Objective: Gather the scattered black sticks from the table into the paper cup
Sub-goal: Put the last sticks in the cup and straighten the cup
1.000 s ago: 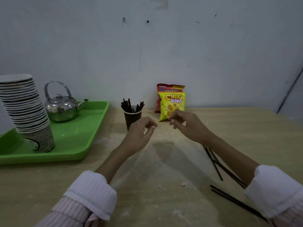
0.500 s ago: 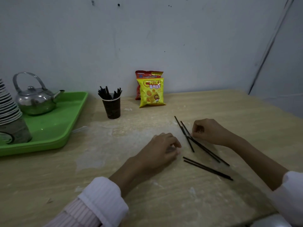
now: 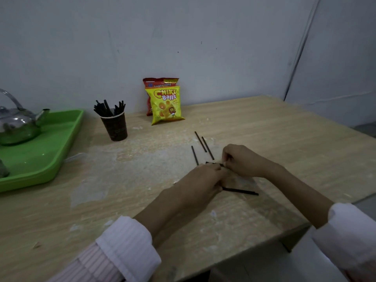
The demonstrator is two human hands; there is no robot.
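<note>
Paper cup (image 3: 115, 128): dark brown and tapered with a pale rim, it stands upright well beyond the left hand and off to its left.
Sticks in the cup (image 3: 107, 108): a bunch of thin black ones, fanned out above the rim.
Green tray (image 3: 61, 139): glossy plastic with a raised rim, far to the left of both hands. It carries a shiny metal kettle (image 3: 17, 124).
Right hand (image 3: 244, 161): fingers curled, the tips pinching a held stick (image 3: 213, 163), of which only a short stretch shows between the hands.
Left hand (image 3: 200, 180): knuckles up, close against the right hand's fingertips. Its fingers are tucked under, so I cannot tell if it grips anything.
Loose sticks (image 3: 200, 141): three straight ones lie just beyond the hands, roughly parallel.
Fourth stick (image 3: 241, 191): pokes out from under the left hand.
Snack bags: a yellow Chiki Balls bag (image 3: 165, 106) stands in front of a red bag (image 3: 160, 82), well beyond the hands.
Table (image 3: 284, 139): pale wood grain with chalky white smears.
</note>
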